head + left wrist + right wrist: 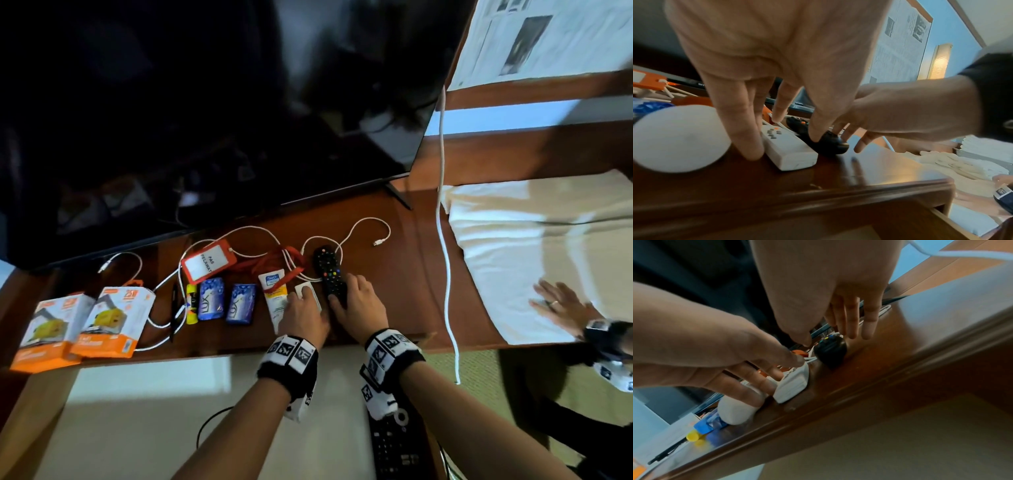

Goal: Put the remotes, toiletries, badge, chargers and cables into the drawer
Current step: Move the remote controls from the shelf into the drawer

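Stock on the tabletop (394, 308), none of it stowed as far as you can see:

- White remote (789, 149): near the front edge. Your left hand (303, 313) covers it, fingers (740, 129) straight and planted down either side, touching but not yet closed round it.
- Black remote (329, 274): just beside the white one. Your right hand (359, 305) lies over its near end, fingers (851, 318) extended and slightly spread, thumb down at its left side; no firm grip yet.
- Toiletries: white tube (274, 294), two blue soap packs (224, 299), a yellow-capped stick (191, 303).
- Orange badge (209, 262) with lanyard, tangled among the white cables (239, 236), one of which loops over the black remote's far end.
- Two orange charger boxes (82, 325) at the far left.

Drawer (188, 411): open below the front edge, pale inside; a dark keypad device (394, 445) shows beneath your right wrist, whether inside it I cannot tell.

Judgement: task barely begun. Room: the television (205, 120) crowds the back, so lift towards yourself over the front edge; expect cables to drag.
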